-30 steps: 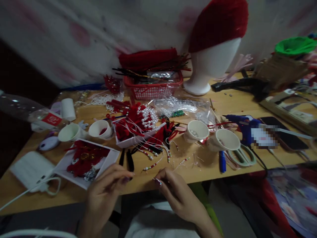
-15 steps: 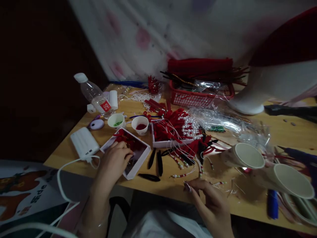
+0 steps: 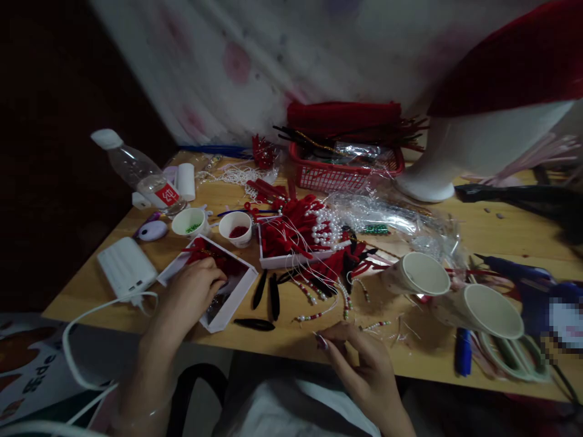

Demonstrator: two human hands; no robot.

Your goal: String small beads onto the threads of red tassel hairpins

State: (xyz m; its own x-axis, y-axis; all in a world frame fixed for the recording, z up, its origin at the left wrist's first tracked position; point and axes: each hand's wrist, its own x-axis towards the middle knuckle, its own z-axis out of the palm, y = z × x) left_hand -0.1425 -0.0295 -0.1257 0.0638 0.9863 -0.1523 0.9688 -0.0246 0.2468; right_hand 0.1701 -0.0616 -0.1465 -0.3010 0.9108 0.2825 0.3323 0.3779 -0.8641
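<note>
My left hand (image 3: 194,294) reaches over the small white box (image 3: 235,298) at the table's front left, fingers curled together and pointing down into it. What they hold, if anything, is hidden. Red fuzzy pieces with gold (image 3: 200,247) lie at the box's far end. My right hand (image 3: 362,358) hovers at the table's front edge with thumb and forefinger pinched together. Whatever is between those fingertips is too small to make out. Just beyond it are beaded strands (image 3: 314,317) in red, white and green. Black fuzzy leaf shapes (image 3: 274,296) lie between the hands.
Behind stand cups of green beads (image 3: 190,223) and red beads (image 3: 235,229), a bottle (image 3: 136,173) and a red basket (image 3: 337,177). A second box (image 3: 291,261) holds red pieces. Right are two paper cups (image 3: 426,273), a blue glue gun (image 3: 514,270) and scissors (image 3: 514,358). A power bank (image 3: 126,267) sits left.
The whole view has shifted, so the table and things appear further left. My left hand stays over the white box, and my right hand keeps its pinch near the table edge.
</note>
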